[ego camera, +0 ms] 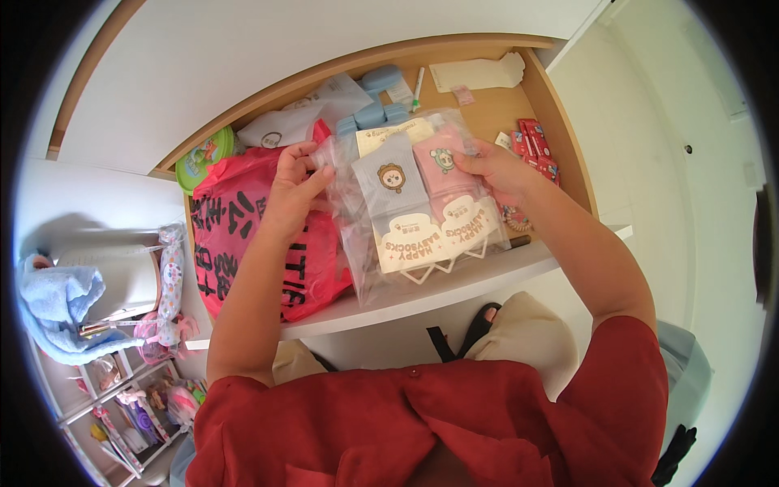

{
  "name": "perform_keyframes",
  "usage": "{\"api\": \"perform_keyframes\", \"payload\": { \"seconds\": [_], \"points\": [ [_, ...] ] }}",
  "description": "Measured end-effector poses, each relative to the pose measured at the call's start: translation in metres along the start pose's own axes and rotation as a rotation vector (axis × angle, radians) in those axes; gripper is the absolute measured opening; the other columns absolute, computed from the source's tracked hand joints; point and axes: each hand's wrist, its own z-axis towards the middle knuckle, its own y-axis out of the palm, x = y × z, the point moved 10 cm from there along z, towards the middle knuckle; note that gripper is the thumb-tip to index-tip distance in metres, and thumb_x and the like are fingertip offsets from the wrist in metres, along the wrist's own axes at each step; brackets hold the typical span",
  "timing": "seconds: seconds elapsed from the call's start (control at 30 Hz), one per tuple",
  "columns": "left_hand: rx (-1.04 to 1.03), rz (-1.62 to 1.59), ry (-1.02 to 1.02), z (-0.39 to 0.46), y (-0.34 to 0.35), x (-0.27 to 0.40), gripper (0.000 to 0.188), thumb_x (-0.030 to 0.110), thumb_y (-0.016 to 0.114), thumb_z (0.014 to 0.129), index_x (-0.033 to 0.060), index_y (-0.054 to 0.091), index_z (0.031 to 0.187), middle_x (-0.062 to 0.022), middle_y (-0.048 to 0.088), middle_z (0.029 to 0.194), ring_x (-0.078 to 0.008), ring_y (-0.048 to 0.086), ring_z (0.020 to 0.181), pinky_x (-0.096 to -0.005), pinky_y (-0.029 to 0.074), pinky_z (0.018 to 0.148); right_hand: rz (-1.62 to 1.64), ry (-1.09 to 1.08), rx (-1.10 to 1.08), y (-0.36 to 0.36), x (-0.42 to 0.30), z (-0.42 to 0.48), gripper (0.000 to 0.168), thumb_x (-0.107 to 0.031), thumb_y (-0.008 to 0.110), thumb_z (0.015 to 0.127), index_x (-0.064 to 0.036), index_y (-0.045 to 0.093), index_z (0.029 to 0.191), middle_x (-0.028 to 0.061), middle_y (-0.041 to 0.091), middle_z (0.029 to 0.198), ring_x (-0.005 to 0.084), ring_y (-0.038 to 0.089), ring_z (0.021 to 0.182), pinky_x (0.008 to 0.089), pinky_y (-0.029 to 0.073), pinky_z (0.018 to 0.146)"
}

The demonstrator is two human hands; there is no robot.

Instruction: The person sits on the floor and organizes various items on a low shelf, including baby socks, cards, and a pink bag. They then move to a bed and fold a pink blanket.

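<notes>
Between my hands, over a wooden drawer, is a clear plastic bag [349, 225] of packaged baby socks. Inside it a pale grey sock [389, 182] and a pink sock [439, 167] lie side by side, each with a cartoon face. Cream card labels [414, 248] with writing and white hanger hooks [420, 274] are at their near ends. My left hand [298, 185] pinches the bag's left edge. On the right side my right hand [502, 173] grips the bag, thumb on top beside the pink sock; its other fingers are mostly hidden.
The pulled-out drawer [563, 134] also holds a red plastic bag [243, 237], a green-lidded tub [204, 155], blue cases [371, 112], a marker pen [418, 89], a paper sleeve [478, 73] and small red boxes [535, 143]. To the left stands a shelf rack [85, 411] with a blue towel [64, 298].
</notes>
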Motion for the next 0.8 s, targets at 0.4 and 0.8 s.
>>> {"api": "perform_keyframes", "payload": {
  "seconds": [0.4,0.8],
  "points": [
    [-0.430,0.223,-0.017,0.061,0.046,-0.007,0.026,0.028,0.067,0.078,0.0037,0.060,0.085,-0.0020,0.059,0.082,-0.0139,0.058,0.081,-0.0286,0.048,0.069,-0.089,0.004,-0.045,-0.059,-0.036,-0.003,0.023,-0.016,0.055,0.088,-0.007,0.054,0.109,0.0037,0.060,0.100,0.0121,0.059,0.086,0.0282,0.050,0.074],
    [-0.158,0.263,-0.143,0.033,0.091,-0.029,0.040,0.024,0.061,0.085,0.0016,0.048,0.115,-0.0035,0.055,0.101,-0.0099,0.053,0.092,-0.0269,0.045,0.073,-0.172,-0.183,0.408,-0.240,-0.106,0.085,0.019,-0.020,0.057,0.087,-0.007,0.051,0.101,0.0034,0.060,0.088,0.0135,0.059,0.074,0.0291,0.051,0.062]
  ]
}}
